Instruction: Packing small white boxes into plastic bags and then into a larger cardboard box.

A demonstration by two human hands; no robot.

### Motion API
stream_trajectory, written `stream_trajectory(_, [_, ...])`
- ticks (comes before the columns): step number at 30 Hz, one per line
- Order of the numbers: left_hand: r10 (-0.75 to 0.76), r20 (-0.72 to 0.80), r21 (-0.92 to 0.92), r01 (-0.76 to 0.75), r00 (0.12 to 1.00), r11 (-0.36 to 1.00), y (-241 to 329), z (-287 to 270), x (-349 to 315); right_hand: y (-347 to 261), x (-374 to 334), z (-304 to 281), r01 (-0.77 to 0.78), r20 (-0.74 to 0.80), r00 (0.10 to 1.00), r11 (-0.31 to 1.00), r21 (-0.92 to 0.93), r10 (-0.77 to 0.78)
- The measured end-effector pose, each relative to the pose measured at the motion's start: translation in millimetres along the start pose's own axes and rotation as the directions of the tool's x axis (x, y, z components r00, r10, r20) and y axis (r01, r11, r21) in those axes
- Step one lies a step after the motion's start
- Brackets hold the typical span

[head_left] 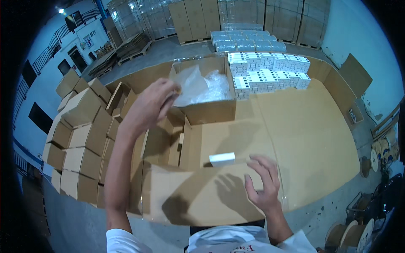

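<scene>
My left hand (154,103) is raised over the left side of an open cardboard box (211,111). Its fingers are curled together beside a translucent plastic bag (190,84); what they pinch, if anything, is hidden. More crumpled clear plastic (217,86) fills that box. My right hand (265,183) hovers over the near cardboard flap (198,189), fingers apart and nothing in them. Just to its left, a small white box (222,159) lies on the cardboard surface behind the flap.
Small white printed boxes (270,69) stand in stacked rows at the back right. Brown cartons (82,139) are piled on the left, beside open cardboard compartments (162,143). Wrapped rolls (249,42) lie behind the work surface. Wooden spools (350,236) stand on the floor, lower right.
</scene>
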State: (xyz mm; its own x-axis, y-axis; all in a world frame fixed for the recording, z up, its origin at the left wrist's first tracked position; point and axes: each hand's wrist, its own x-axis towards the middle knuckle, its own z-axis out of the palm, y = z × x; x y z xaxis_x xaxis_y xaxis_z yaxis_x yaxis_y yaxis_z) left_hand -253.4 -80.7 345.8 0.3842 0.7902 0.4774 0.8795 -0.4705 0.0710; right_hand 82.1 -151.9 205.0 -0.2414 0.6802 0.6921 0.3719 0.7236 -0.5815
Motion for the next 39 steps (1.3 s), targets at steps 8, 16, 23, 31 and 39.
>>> stream_trajectory(8, [0.131, 0.082, -0.248, -0.107, 0.988, 0.963, 152.3, 12.0, -191.1, -92.2, -54.7, 18.1, 0.406, 0.112, 0.914, 0.892, -0.199, -0.391])
stream_trajectory(16, [-0.137, 0.315, -0.496, 0.286, 0.939, 0.820, 179.3, 86.6, -271.7, -63.0, -145.7, 38.9, 0.170, 0.451, 0.885, 0.982, -0.081, -0.116])
stream_trajectory(23, [-0.091, 0.365, -0.619, 0.315, 0.926, 0.720, 152.2, 153.2, -293.5, -16.5, -153.9, 43.0, -0.264, 0.686, 0.722, 0.952, 0.154, 0.089])
stream_trajectory(31, [-0.123, 0.559, -0.729, 0.557, 0.820, 0.397, 135.8, 178.5, -287.8, 13.2, -156.3, 61.5, -0.508, 0.734, 0.658, 0.819, 0.267, 0.170])
stream_trajectory(39, [-0.172, 0.385, -0.843, 0.421, 0.907, 0.335, 121.4, 212.0, -295.8, 26.7, -144.7, 72.9, -0.506, 0.720, 0.651, 0.844, 0.178, 0.238])
